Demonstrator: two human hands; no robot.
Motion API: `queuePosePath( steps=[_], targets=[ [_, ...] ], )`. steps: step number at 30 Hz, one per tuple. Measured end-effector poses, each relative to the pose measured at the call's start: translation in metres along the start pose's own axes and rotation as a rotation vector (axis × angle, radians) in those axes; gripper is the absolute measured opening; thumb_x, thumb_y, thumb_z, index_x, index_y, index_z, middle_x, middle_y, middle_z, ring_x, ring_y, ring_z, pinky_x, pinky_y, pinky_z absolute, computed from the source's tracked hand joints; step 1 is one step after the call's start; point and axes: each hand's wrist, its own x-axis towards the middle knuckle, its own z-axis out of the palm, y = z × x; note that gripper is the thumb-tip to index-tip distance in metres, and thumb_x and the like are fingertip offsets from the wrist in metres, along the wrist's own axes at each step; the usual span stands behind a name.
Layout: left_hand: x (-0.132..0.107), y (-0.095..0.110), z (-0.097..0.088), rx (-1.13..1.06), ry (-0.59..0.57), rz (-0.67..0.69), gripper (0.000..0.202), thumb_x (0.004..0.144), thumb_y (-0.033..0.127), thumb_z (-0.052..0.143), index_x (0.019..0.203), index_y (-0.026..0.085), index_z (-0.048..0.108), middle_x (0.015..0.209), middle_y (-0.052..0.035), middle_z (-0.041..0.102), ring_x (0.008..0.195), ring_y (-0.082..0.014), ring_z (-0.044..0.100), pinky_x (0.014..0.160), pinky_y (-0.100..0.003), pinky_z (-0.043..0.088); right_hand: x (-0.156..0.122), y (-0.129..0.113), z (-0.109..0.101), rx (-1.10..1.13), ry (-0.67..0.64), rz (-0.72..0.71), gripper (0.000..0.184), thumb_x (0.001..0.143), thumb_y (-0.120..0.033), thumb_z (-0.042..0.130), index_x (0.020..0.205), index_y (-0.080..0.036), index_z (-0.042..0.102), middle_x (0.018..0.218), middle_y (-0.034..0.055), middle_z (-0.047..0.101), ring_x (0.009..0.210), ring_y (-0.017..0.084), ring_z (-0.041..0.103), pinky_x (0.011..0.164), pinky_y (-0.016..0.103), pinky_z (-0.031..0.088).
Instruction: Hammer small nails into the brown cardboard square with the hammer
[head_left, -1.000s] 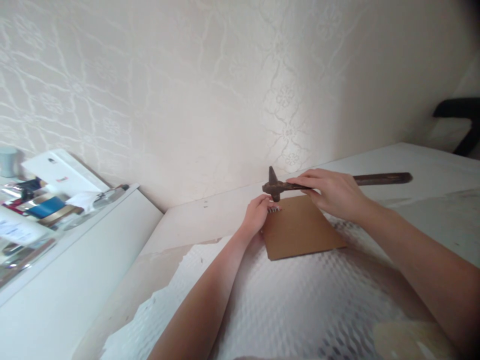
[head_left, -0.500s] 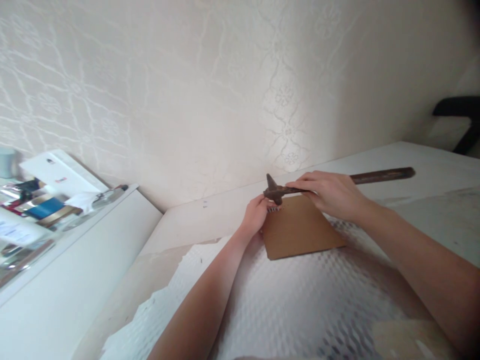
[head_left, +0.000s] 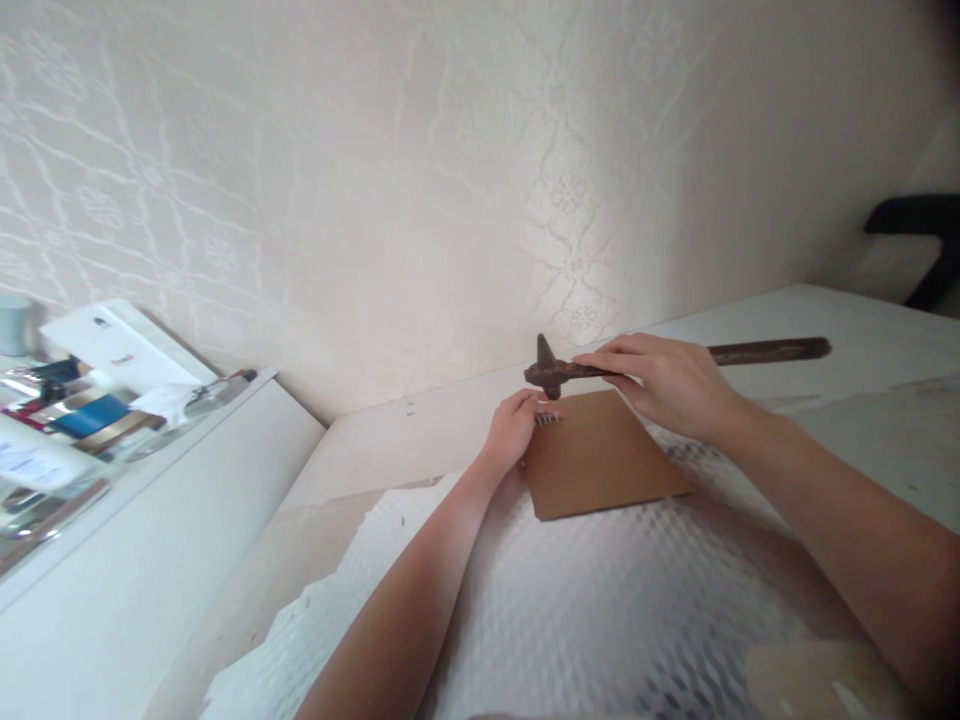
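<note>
While our left hand (head_left: pixel 512 430) rests at ten o'clock on the cardboard (head_left: pixel 604 460), its fingers beside a small ridged piece (head_left: pixel 547 419), we cannot tell whether they pinch it; the hammer (head_left: pixel 553 375) has its head at eleven and, at one, our right hand (head_left: pixel 664 385) clamps its fingers around the handle (head_left: pixel 772 351).

Hammer head (head_left: pixel 548 375) — rough metal; cardboard (head_left: pixel 604 465) — matt.

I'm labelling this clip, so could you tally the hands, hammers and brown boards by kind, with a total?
Hands: 2 (left hand, right hand)
Hammer: 1, held in the right hand
Brown board: 1, beside the left hand's fingers
Total: 4
</note>
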Motion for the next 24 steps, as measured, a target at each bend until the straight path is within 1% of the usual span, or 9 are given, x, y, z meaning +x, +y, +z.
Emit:
queuePosePath(
  steps=[3, 5, 9, 14, 19, 20, 24],
  targets=[
    [0.0, 0.0002, -0.0001, 0.041, 0.017, 0.009, 0.02, 0.079, 0.022, 0.044, 0.076, 0.018, 0.064, 0.08, -0.005, 0.072, 0.087, -0.0205, 0.065, 0.088, -0.032, 0.045, -0.0005, -0.0009, -0.0002, 0.013, -0.042, 0.001, 0.044, 0.084, -0.008, 0.046, 0.115, -0.032, 0.064, 0.105, -0.0015, 0.068, 0.088, 0.016, 0.062, 0.06, 0.024, 0.04],
    [0.0001, 0.0002, 0.0, 0.043, 0.019, 0.001, 0.02, 0.079, 0.021, 0.044, 0.077, 0.018, 0.064, 0.081, -0.005, 0.072, 0.088, -0.0205, 0.065, 0.087, -0.033, 0.045, -0.0007, -0.0012, -0.0001, 0.009, -0.063, 0.002, 0.044, 0.083, -0.007, 0.046, 0.115, -0.031, 0.064, 0.104, -0.0013, 0.069, 0.088, 0.016, 0.062, 0.06, 0.024, 0.04],
    [0.0009, -0.0015, 0.0002, 0.017, 0.009, -0.011, 0.022, 0.081, 0.023, 0.043, 0.081, 0.018, 0.064, 0.077, -0.0049, 0.072, 0.085, -0.0199, 0.066, 0.088, -0.034, 0.045, -0.0007, -0.0014, 0.0001, 0.01, -0.016, 0.013, 0.043, 0.084, -0.01, 0.047, 0.118, -0.031, 0.063, 0.107, 0.0, 0.068, 0.09, 0.017, 0.062, 0.061, 0.024, 0.041],
    [0.0009, -0.0016, 0.0, 0.069, 0.026, 0.005, 0.021, 0.078, 0.021, 0.044, 0.072, 0.017, 0.064, 0.082, -0.0064, 0.072, 0.087, -0.0216, 0.065, 0.086, -0.034, 0.046, -0.0009, -0.0031, 0.0013, 0.033, -0.067, -0.013, 0.047, 0.082, -0.004, 0.044, 0.116, -0.03, 0.064, 0.103, -0.0002, 0.069, 0.09, 0.017, 0.062, 0.062, 0.024, 0.042],
    [-0.0003, 0.0007, 0.0, 0.041, 0.012, -0.012, 0.021, 0.08, 0.023, 0.042, 0.076, 0.018, 0.062, 0.076, -0.0046, 0.072, 0.083, -0.0195, 0.065, 0.087, -0.033, 0.045, -0.0007, -0.0033, 0.0003, 0.047, 0.0, 0.013, 0.045, 0.084, -0.009, 0.046, 0.119, -0.031, 0.062, 0.109, -0.0003, 0.067, 0.092, 0.016, 0.062, 0.061, 0.024, 0.042],
    [0.0001, -0.0001, -0.0001, 0.046, 0.012, -0.009, 0.02, 0.08, 0.023, 0.043, 0.076, 0.018, 0.062, 0.076, -0.0045, 0.072, 0.083, -0.0194, 0.065, 0.087, -0.033, 0.045, -0.0008, -0.0031, 0.0001, 0.05, -0.007, 0.021, 0.045, 0.083, -0.009, 0.046, 0.119, -0.031, 0.062, 0.109, -0.0007, 0.067, 0.092, 0.016, 0.062, 0.061, 0.024, 0.042],
    [0.0026, -0.0045, -0.0009, 0.087, 0.035, 0.006, 0.02, 0.078, 0.023, 0.043, 0.073, 0.018, 0.062, 0.081, -0.005, 0.072, 0.084, -0.02, 0.065, 0.084, -0.032, 0.045, -0.0013, -0.0002, 0.0013, 0.082, -0.099, 0.064, 0.047, 0.08, -0.008, 0.045, 0.117, -0.032, 0.063, 0.108, -0.0027, 0.068, 0.091, 0.017, 0.063, 0.063, 0.024, 0.043]
  ],
)
